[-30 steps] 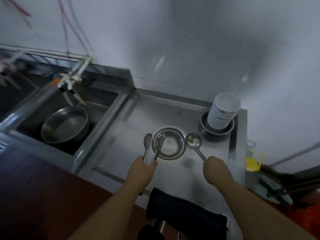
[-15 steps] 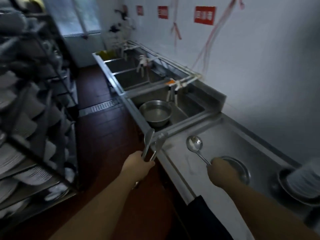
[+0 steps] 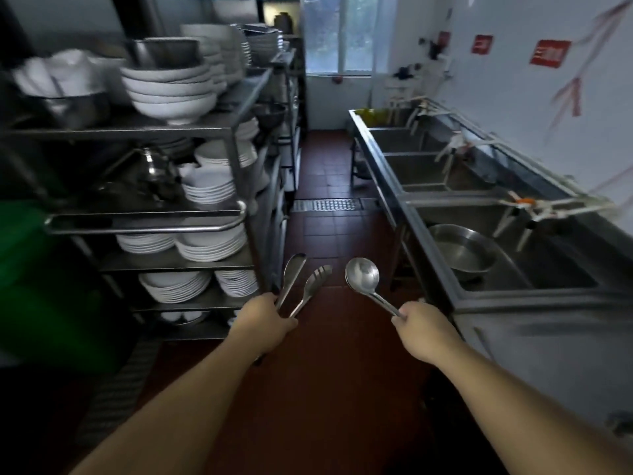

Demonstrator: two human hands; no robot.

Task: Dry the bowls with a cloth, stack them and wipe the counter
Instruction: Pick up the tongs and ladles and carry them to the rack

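Observation:
My left hand (image 3: 263,320) grips two metal utensils, a serving spoon (image 3: 293,272) and a slotted spoon (image 3: 313,286), both held over the red tile floor. My right hand (image 3: 419,325) grips the handle of a round steel ladle (image 3: 362,277), also above the floor. A steel counter (image 3: 534,341) runs along the right. The bowls I was drying and the cloth are out of view.
A steel sink unit with several basins (image 3: 428,169) lines the right wall; the nearest holds a large metal basin (image 3: 462,250). Metal racks (image 3: 236,159) on the left carry stacks of white bowls (image 3: 171,87) and plates (image 3: 209,241). An aisle of red tile floor (image 3: 329,234) leads to a window.
My view has swung left from the counter with the bowls and dark cloth to the aisle. Both hands have come off the counter, still holding the utensils.

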